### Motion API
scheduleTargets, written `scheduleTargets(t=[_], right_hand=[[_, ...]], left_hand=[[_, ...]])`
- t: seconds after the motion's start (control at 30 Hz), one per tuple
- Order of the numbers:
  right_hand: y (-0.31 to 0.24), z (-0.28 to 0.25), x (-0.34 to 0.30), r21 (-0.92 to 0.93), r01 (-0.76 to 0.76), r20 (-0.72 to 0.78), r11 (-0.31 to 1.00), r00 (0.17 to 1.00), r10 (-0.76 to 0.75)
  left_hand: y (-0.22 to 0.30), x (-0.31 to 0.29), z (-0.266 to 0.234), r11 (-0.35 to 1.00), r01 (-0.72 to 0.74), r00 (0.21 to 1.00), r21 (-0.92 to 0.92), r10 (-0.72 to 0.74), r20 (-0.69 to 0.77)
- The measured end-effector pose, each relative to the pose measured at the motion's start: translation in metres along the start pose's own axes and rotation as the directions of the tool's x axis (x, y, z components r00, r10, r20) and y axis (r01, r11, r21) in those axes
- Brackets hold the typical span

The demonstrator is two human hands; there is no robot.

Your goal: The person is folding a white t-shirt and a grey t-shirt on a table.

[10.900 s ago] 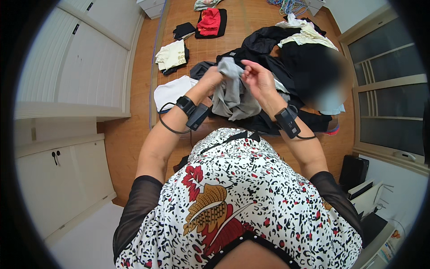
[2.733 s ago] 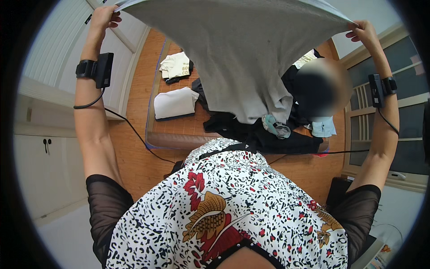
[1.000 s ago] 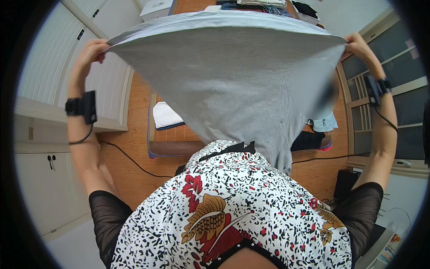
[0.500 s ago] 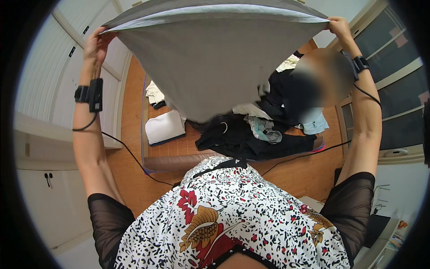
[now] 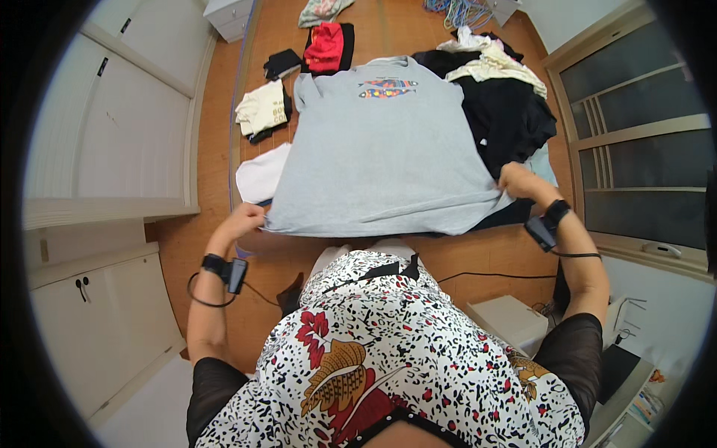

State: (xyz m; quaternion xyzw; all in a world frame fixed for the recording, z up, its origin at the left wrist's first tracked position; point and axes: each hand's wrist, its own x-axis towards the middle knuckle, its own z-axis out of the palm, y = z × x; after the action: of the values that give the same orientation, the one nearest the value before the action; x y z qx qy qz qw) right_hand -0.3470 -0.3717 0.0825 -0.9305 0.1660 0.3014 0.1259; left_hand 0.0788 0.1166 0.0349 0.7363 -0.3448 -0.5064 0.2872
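A grey T-shirt [image 5: 381, 164] with two colourful fish printed on its chest lies spread out, its collar at the far side and its hem toward me. My left hand [image 5: 246, 218] is closed on the left corner of the hem. The right corner is pinched in my right hand [image 5: 517, 183], where the cloth bunches into folds. Beneath the shirt is a low brown mat or bed, largely covered. Black garments [image 5: 508, 123] stick out past the shirt's right side, and a folded white garment [image 5: 261, 174] is partly hidden under its left side.
Along the left lie a folded cream garment [image 5: 263, 108], a small black bundle [image 5: 282, 63] and a red garment [image 5: 325, 46]. Cream clothes [image 5: 497, 67] are heaped at the right. Blue hangers [image 5: 459, 11] lie far back. White cabinets [image 5: 134, 119] stand left; a dark cable [image 5: 497, 275] crosses the floor.
Both hands have come down from high up toward me. The T-shirt, held up in the air before, now lies flat over the clothes with its printed front showing.
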Motion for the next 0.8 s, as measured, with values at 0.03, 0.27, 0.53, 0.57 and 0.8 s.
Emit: scheduleTargets(t=[0.03, 0.27, 0.53, 0.57, 0.8], right_hand=[[-0.008, 0.027, 0.012, -0.027, 0.010, 0.065, 1.000, 0.998, -0.008], [-0.051, 0.147, 0.043, 0.133, -0.272, 0.515, 0.953, 0.841, 0.168], [-0.033, 0.195, 0.121, 0.654, -0.330, 0.378, 0.680, 0.922, 0.083], [-0.029, 0.192, 0.138, 0.737, -0.398, 0.341, 0.546, 0.917, 0.208], [-0.028, 0.133, 0.265, 0.921, -0.282, 0.213, 0.270, 0.942, 0.258]], left_hand=[[-0.022, 0.009, 0.020, 0.998, 0.068, 0.997, 0.018, -0.068, 0.034], [-0.131, 0.034, 0.099, 0.850, 0.526, 0.804, 0.031, -0.509, 0.309], [-0.138, 0.119, 0.066, 0.949, 0.246, 0.950, 0.196, -0.276, 0.148], [-0.135, 0.137, 0.052, 0.952, 0.278, 0.952, 0.130, -0.291, 0.094], [-0.123, 0.271, -0.018, 0.910, 0.174, 0.917, -0.376, -0.289, -0.274]])
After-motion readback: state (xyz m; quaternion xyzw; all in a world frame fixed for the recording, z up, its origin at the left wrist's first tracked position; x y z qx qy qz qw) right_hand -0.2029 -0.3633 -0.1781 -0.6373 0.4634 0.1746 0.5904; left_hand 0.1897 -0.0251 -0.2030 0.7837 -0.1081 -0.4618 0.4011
